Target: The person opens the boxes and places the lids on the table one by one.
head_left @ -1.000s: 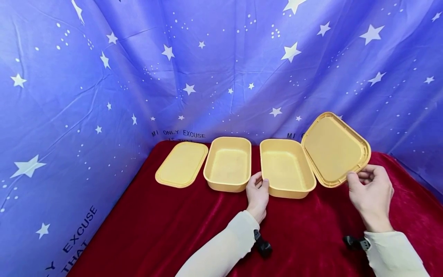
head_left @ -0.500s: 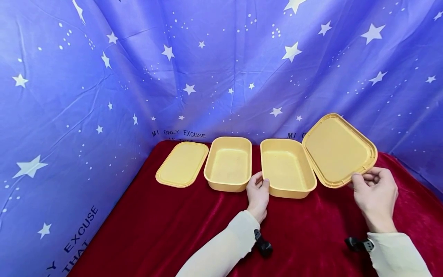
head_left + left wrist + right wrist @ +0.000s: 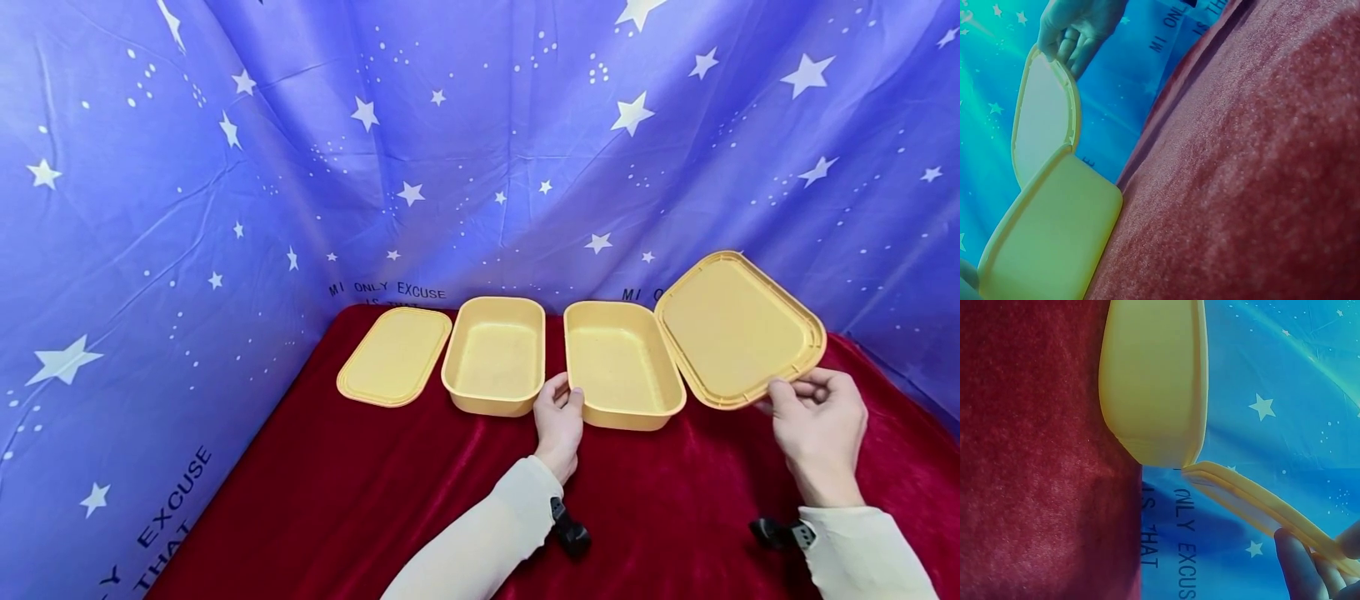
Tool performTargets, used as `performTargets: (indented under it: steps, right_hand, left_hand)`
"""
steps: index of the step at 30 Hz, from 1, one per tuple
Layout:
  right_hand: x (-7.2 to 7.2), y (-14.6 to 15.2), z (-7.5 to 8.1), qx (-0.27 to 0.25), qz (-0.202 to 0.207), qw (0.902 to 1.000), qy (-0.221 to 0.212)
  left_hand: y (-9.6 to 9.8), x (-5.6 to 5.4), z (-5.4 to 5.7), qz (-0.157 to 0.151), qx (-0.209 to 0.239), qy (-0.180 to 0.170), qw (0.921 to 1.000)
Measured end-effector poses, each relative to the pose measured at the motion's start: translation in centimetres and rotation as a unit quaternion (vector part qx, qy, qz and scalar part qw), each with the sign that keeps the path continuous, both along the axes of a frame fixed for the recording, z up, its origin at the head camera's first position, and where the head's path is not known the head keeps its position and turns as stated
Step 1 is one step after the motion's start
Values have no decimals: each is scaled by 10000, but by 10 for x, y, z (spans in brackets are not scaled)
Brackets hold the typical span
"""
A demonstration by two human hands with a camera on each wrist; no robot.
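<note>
A yellow food container [image 3: 626,367] stands on the red cloth, right of centre in the head view. My left hand [image 3: 559,425] grips its near left corner, thumb at the front wall. Beside its right edge my right hand [image 3: 819,429] pinches a matching yellow lid [image 3: 738,329] by the near right edge. The lid is tilted, its ridged inner face toward the head camera, and its left side overlaps the container's right rim. In the right wrist view, the lid [image 3: 1247,490] meets the corner of the container [image 3: 1154,381] at a slant, with my fingers [image 3: 1300,562] around its far end.
A second yellow food container [image 3: 495,358] stands left of my left hand. Farther left a second yellow lid [image 3: 395,357] lies flat on the red velvet cloth [image 3: 360,508]. A blue curtain with white stars [image 3: 465,125] hangs behind and along the left.
My right hand has moved slightly right and down, swinging the lid outward to a lower tilt. The left hand and both containers stay where they were.
</note>
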State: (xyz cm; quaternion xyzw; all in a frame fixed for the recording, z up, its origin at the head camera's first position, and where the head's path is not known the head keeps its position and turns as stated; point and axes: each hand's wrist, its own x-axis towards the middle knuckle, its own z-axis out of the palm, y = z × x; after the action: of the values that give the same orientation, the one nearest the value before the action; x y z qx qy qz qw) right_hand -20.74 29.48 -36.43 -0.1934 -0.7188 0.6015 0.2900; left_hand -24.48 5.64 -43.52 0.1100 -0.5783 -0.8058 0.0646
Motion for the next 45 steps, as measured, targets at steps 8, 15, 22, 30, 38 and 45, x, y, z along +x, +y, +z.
performTargets:
  steps: [8, 15, 22, 30, 38, 45]
  right_hand:
    - [-1, 2, -3, -1483, 74, 9876, 501]
    - [-1, 8, -5, -1918, 70, 9793, 640]
    - [-2, 14, -9, -2453, 235, 9653, 862]
    - [0, 20, -15, -2903, 452, 9507, 989]
    - [0, 25, -22, -3490, 780, 9256, 1241]
    - [1, 33, -29, -3965, 1152, 8996, 1423]
  left_hand:
    - [0, 0, 0, 6, 3, 3, 10000]
    - [1, -1, -1, 15, 39, 20, 10000]
    - [1, -1, -1, 34, 25, 32, 10000]
    - [1, 0, -1, 25, -6, 6, 10000]
    - [0, -1, -2, 31, 25, 13, 10000]
    - [1, -1, -1, 55, 13, -31, 10000]
